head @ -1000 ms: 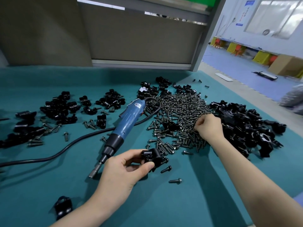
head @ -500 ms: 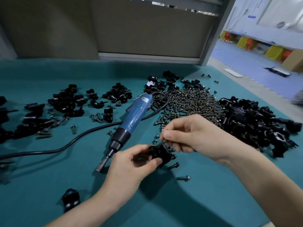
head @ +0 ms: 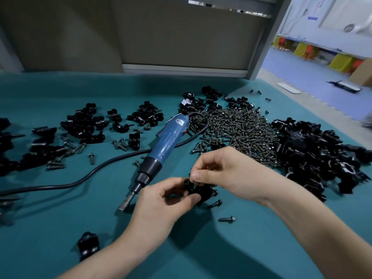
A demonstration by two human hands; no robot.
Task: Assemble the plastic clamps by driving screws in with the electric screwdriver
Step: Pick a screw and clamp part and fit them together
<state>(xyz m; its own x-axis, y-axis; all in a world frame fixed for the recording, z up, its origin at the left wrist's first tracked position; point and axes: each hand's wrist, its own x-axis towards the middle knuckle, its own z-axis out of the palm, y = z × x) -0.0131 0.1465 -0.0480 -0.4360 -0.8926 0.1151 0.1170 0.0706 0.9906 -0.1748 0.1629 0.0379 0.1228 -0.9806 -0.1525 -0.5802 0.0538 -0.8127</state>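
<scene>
My left hand [head: 159, 206] grips a black plastic clamp [head: 202, 191] just above the teal table. My right hand [head: 223, 172] pinches a small screw [head: 194, 185] and holds it upright on top of that clamp. The blue electric screwdriver [head: 167, 143] lies on the table just left of my hands, its bit pointing toward me, with nobody holding it. A heap of dark screws [head: 241, 129] lies behind my right hand. A big pile of black clamp parts [head: 314, 152] lies at the right.
Several assembled black clamps [head: 84, 125] and loose screws are scattered at the left. The screwdriver's black cord [head: 84, 178] runs off to the left. One clamp [head: 88, 245] lies near me at lower left. Two loose screws [head: 227, 219] lie under my right wrist. A grey partition [head: 181, 33] backs the table.
My right hand left the screw heap with a screw and came back to the clamp in my left hand, where it now sets the screw on top. The screwdriver has not moved.
</scene>
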